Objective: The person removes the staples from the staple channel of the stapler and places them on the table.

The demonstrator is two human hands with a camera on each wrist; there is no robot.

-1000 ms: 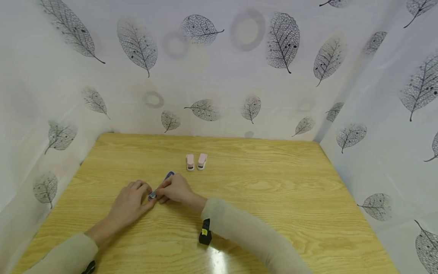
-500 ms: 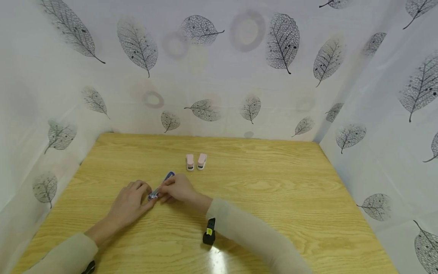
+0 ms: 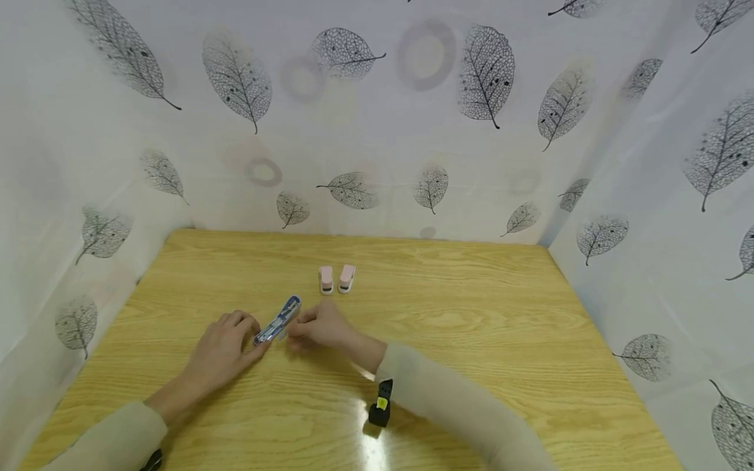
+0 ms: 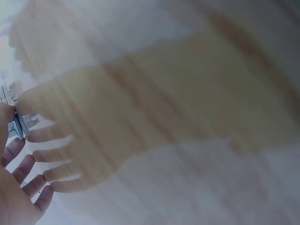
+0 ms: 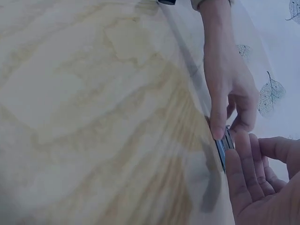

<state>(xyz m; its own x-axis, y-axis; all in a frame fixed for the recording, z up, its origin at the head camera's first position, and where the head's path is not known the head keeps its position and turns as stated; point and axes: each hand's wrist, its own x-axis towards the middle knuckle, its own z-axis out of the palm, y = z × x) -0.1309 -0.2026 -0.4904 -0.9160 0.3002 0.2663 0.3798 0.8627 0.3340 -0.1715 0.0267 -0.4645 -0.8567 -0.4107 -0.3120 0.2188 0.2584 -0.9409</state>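
While our left hand [image 3: 221,348] pinches the stapler [image 3: 278,321] by its near end on the table [image 3: 471,314], that long body slants away and rightward; our right hand [image 3: 322,324] is just right of its middle, fingers bunched, though we cannot tell whether they hold anything.

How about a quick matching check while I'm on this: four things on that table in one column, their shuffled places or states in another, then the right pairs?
Things
1. Blue stapler
2. Two pink mini staplers
3. Left hand
4. Black wrist device

Places and states
A. Stand side by side, beyond both hands
B. Bears a yellow mark, by the right cuff
C. Lies between the left hand and the right hand
D. Grips the near end of the blue stapler

Pairs: 1-C, 2-A, 3-D, 4-B
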